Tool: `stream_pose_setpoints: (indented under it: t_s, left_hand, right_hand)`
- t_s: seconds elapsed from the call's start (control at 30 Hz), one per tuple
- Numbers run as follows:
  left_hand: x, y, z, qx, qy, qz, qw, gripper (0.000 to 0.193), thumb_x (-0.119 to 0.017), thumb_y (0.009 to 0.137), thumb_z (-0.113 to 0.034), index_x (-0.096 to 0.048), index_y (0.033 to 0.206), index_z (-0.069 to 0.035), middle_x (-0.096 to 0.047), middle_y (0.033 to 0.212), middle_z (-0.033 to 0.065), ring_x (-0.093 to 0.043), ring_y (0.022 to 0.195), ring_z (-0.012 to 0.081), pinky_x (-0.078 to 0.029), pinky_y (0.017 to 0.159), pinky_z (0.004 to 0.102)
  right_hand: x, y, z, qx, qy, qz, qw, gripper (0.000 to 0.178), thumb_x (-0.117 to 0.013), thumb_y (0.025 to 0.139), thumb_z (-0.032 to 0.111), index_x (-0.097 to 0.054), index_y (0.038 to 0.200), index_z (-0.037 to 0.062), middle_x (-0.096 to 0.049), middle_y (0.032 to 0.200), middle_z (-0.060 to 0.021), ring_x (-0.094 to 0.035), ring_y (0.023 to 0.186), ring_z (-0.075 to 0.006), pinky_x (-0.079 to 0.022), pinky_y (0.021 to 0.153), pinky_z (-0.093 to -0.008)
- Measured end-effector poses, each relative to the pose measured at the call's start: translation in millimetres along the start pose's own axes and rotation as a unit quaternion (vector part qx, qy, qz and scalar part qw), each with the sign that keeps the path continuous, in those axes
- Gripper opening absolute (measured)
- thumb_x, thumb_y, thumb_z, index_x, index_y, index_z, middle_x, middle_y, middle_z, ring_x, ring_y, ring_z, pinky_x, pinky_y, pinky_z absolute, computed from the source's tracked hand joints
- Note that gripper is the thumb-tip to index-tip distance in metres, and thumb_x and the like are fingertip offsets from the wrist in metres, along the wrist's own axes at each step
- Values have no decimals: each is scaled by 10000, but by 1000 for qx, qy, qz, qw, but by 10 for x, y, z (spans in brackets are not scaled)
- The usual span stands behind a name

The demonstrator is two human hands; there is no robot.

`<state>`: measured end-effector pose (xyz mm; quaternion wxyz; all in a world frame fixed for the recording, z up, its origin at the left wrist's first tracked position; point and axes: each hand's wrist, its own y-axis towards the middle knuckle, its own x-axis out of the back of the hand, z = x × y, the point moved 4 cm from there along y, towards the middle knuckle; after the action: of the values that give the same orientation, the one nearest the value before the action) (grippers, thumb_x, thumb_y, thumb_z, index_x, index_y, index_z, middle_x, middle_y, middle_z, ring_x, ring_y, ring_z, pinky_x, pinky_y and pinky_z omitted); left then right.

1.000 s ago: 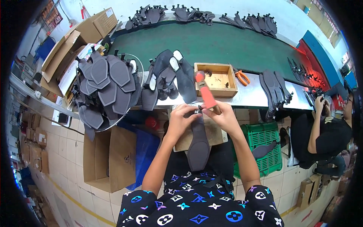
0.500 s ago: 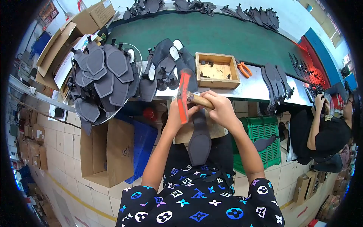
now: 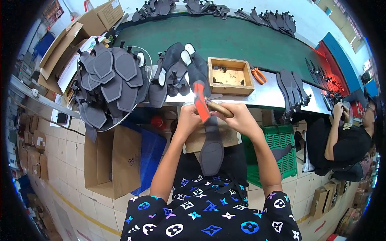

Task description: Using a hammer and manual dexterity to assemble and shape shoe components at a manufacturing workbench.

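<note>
My right hand (image 3: 242, 119) is closed round the wooden handle of a hammer (image 3: 202, 105) with a red head. The head is over the heel end of a dark grey shoe sole (image 3: 212, 152), whose wide toe part points toward me. At that heel end my left hand (image 3: 189, 120) is closed, its fingertips partly hidden behind the hammer head. The sole lies over a worn board (image 3: 230, 137) at my lap. Whether the hammer touches anything is hidden.
A wooden box (image 3: 231, 90) with small dark pieces and orange-handled pliers (image 3: 258, 75) are on the bench. Stacked soles (image 3: 110, 82) lie at left, above a cardboard box (image 3: 125, 164). A green crate (image 3: 287, 154) stands at right, near another person (image 3: 341, 138).
The hammer head has come down and slightly to the right, its handle tilting less steeply. My right hand has moved slightly rightward and down; the sole has barely moved.
</note>
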<state>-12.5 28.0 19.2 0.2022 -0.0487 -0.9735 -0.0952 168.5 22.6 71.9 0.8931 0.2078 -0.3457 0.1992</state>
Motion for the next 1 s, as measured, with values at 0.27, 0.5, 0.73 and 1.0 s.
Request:
stream_pose_setpoints:
  t_s: [0.27, 0.5, 0.73, 1.0]
  left_hand:
    - [-108, 0, 153, 41, -188, 40, 981, 270, -791, 811, -67, -762, 1071, 1, -753, 923, 44, -638, 796, 61, -518, 714, 220]
    - [-81, 2, 157, 39, -146, 53, 987, 275, -776, 809, -46, -757, 1080, -1, -757, 921, 38, -645, 800, 54, -525, 726, 219]
    - [-45, -20, 104, -3, -42, 50, 998, 645, -819, 780, -141, -579, 1362, -3, -749, 1074, 134, -710, 990, 194, -537, 888, 313]
    - [-109, -99, 53, -97, 71, 67, 990, 1167, -852, 760, -237, -42, 1558, 26, -659, 1254, 201, -560, 1276, 345, -437, 1069, 405]
  right_hand:
    - [128, -522, 246, -166, 224, -128, 952, 271, -601, 1001, 159, -557, 1206, -12, -505, 650, 24, -458, 501, -18, -367, 461, -203]
    - [57, -785, 655, -86, 85, -135, 983, 275, -598, 985, 126, -542, 1212, -20, -626, 796, -183, -645, 697, -311, -505, 621, -383]
    - [174, -748, 785, -75, 65, -166, 981, 234, -589, 988, 117, -565, 1163, -38, -615, 720, -127, -614, 601, -210, -478, 566, -331]
    - [-189, -860, 338, -116, -20, -69, 991, 194, -584, 965, 83, -547, 1128, -14, -608, 784, -242, -646, 714, -445, -504, 602, -455]
